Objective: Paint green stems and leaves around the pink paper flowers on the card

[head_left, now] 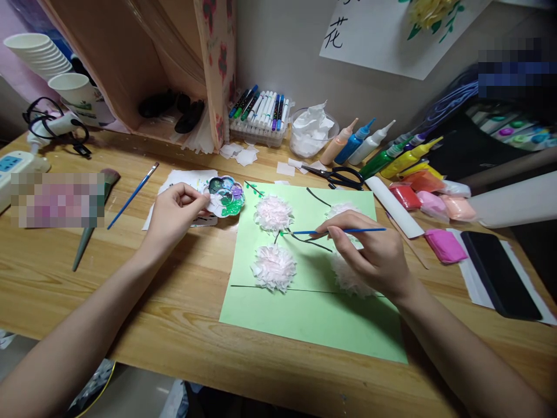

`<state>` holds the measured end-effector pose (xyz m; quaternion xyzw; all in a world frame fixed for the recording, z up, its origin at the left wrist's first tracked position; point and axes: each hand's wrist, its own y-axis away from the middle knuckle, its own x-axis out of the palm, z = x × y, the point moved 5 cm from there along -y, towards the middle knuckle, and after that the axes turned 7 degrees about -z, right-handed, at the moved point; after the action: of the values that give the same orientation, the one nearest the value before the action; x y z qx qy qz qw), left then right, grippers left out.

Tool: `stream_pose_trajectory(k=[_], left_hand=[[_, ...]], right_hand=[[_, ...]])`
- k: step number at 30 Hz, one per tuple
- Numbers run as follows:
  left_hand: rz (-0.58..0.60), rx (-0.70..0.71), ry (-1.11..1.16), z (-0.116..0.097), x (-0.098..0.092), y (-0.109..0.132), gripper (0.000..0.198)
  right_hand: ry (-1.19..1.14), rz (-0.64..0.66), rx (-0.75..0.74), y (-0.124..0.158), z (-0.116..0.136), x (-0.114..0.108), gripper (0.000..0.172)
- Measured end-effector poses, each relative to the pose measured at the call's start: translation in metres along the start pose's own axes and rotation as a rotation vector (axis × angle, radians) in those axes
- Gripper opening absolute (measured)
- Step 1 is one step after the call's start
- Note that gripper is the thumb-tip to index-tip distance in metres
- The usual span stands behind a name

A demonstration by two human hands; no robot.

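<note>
A light green paper sheet (pixel 313 313) lies on the wooden desk, with several pale pink tissue flowers (pixel 274 267) and thin black stems on it. My right hand (pixel 369 255) pinches a thin blue paintbrush (pixel 348 231), whose tip rests on a small green mark beside the upper left flower. My left hand (pixel 174 215) grips the edge of a flower-shaped paint palette (pixel 225 196) with green, blue and purple paint, just left of the sheet.
Black scissors (pixel 339 176), paint bottles (pixel 383 154), a marker box (pixel 261 113), a tissue bowl (pixel 311 133) and clay packets (pixel 435 203) stand behind and right. A black phone (pixel 500 273) lies far right. A second brush (pixel 133 196) and paper cups (pixel 52 69) are left.
</note>
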<state>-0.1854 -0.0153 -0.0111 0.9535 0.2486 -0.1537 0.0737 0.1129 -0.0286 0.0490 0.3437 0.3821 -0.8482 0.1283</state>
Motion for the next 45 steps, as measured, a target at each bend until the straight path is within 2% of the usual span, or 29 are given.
stream_pose_trajectory(k=[4, 13, 15, 21, 23, 27, 30, 38, 40, 43, 45], left_hand=[[0.002, 0.004, 0.010, 0.001, 0.000, 0.000, 0.016], [0.009, 0.013, 0.001, 0.000, -0.001, -0.001, 0.014], [0.018, 0.009, 0.013, 0.000, -0.001, -0.001, 0.014], [0.071, 0.034, 0.087, -0.007, 0.004, 0.007, 0.016], [0.115, 0.027, 0.123, -0.011, 0.007, 0.013, 0.019], [0.190, 0.032, 0.137, -0.018, 0.012, 0.024, 0.025], [0.222, 0.073, 0.128, -0.023, 0.013, 0.029, 0.025], [0.248, 0.074, 0.156, -0.024, 0.014, 0.032, 0.025], [0.240, 0.092, 0.156, -0.026, 0.013, 0.031, 0.026], [0.218, 0.098, 0.154, -0.026, 0.011, 0.029, 0.026], [0.198, 0.080, 0.161, -0.024, 0.009, 0.026, 0.026]], right_hand=[[0.011, 0.035, -0.020, 0.000, 0.001, 0.003, 0.014], [-0.015, 0.017, -0.023, 0.000, 0.001, 0.000, 0.013], [-0.048, -0.025, 0.019, 0.001, -0.001, -0.003, 0.015], [-0.275, -0.292, 0.216, 0.003, -0.006, -0.017, 0.019], [-0.318, -0.271, 0.219, -0.001, -0.003, -0.013, 0.019], [-0.293, -0.107, 0.094, -0.011, 0.011, 0.000, 0.019], [-0.269, -0.033, 0.037, -0.013, 0.017, 0.008, 0.021], [-0.265, -0.020, 0.052, -0.011, 0.017, 0.011, 0.022], [-0.311, -0.090, 0.066, -0.011, 0.017, 0.007, 0.023], [-0.401, -0.348, 0.073, -0.010, 0.012, -0.009, 0.024], [-0.399, -0.429, 0.031, -0.009, 0.009, -0.018, 0.023]])
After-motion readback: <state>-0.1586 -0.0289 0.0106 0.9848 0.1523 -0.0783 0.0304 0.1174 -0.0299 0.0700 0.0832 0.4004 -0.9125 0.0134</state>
